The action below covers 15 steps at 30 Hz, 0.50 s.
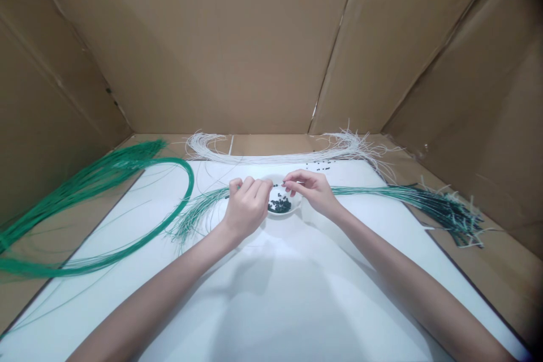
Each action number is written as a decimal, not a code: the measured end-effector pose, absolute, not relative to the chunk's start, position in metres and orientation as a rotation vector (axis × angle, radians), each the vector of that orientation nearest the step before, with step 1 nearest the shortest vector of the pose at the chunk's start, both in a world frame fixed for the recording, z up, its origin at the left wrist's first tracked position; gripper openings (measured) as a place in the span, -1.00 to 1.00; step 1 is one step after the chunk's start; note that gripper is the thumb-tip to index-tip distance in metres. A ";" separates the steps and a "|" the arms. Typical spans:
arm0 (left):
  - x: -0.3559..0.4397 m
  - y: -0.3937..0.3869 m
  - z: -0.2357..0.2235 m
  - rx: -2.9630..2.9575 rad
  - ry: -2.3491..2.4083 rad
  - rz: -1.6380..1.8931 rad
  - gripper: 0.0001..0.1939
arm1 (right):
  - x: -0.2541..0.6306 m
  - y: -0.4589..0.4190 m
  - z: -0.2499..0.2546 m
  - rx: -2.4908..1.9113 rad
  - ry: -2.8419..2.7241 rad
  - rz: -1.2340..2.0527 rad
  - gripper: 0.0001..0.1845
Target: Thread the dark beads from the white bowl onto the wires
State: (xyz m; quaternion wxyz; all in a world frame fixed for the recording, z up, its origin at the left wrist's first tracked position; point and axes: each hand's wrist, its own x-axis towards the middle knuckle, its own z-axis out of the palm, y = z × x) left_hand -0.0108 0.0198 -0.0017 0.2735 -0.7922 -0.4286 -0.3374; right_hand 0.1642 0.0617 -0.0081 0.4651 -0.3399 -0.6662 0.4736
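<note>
Hiding part of bowl [280,214], left hand [249,203]

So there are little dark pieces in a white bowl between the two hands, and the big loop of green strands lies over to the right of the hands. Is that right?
Not quite: the head view shows the green loop to the left. The dark pieces are indeed in the white bowl, between left hand and right hand.
</note>
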 end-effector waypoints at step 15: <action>-0.010 0.019 -0.002 -2.129 -1.166 -0.901 -0.88 | 0.164 0.059 -0.004 -0.873 -1.706 1.070 -0.80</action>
